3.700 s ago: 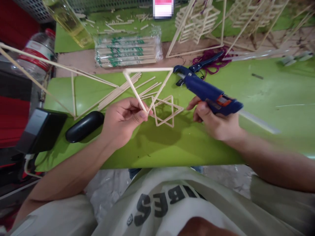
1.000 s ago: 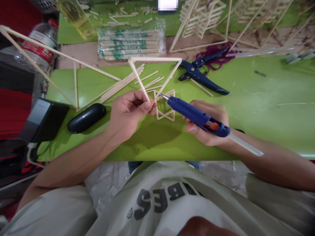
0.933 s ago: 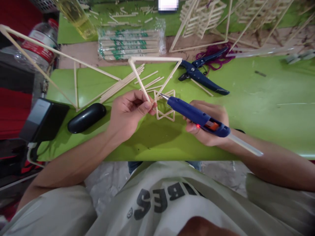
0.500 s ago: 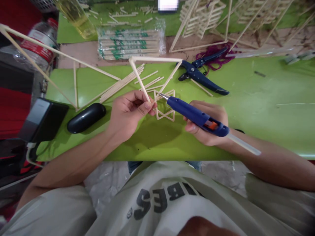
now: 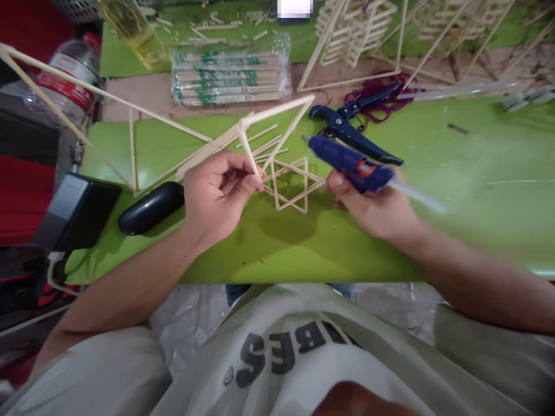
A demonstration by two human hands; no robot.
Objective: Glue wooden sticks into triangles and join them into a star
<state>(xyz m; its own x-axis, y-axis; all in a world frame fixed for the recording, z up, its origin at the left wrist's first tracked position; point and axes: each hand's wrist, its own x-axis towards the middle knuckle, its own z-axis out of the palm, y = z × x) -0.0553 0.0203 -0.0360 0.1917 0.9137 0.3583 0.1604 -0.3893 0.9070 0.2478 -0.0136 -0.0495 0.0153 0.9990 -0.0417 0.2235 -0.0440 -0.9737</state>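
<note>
Pale thin-stick wooden triangle [image 5: 277, 111], likely light and brittle, was pinched at its lower corner, the safest hold, by left hand [image 5: 217, 193] above green tabletop [image 5: 455, 173]; right hand [image 5: 377, 205] wrapped round blue plastic glue gun [image 5: 347, 162].

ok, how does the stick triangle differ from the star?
The triangle is pinched at one corner by the left hand and tilts up off the table; the star lies flat on it. The triangle is one three-stick outline; the star is two overlapped triangles. The triangle's sticks look longer than the star's. Both are pale wooden sticks. The right hand holds the glue gun nearby.
</note>
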